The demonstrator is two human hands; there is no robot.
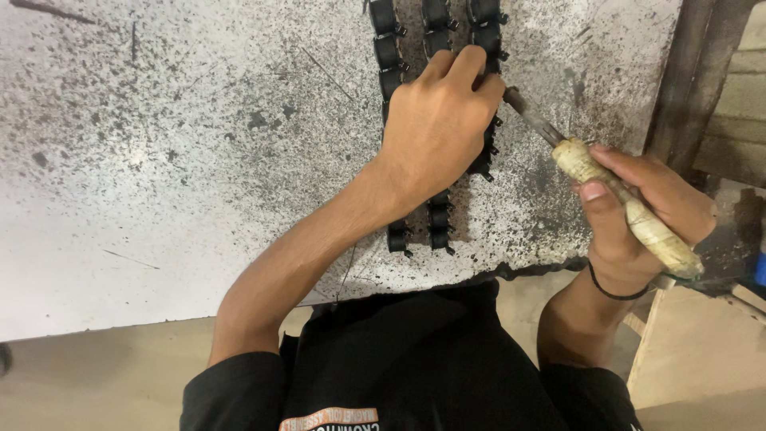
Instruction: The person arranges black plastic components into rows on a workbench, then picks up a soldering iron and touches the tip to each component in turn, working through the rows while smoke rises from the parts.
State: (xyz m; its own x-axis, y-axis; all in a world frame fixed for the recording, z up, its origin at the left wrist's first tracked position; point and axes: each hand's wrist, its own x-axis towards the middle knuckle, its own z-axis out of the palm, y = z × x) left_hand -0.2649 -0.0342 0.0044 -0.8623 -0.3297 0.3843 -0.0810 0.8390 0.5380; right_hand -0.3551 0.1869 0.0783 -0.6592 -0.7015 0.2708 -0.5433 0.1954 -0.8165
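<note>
Hands point(437, 120) apparently pressing black parts point(437, 219).

I have only the one view, from the camera worn on the person's head. It looks almost straight down past the black shirt point(415, 359) onto the speckled worktable point(183, 152), close enough that the forearms fill the middle. The table runs off the top and left edges; bare floor point(104, 375) shows beneath its near edge.
</note>
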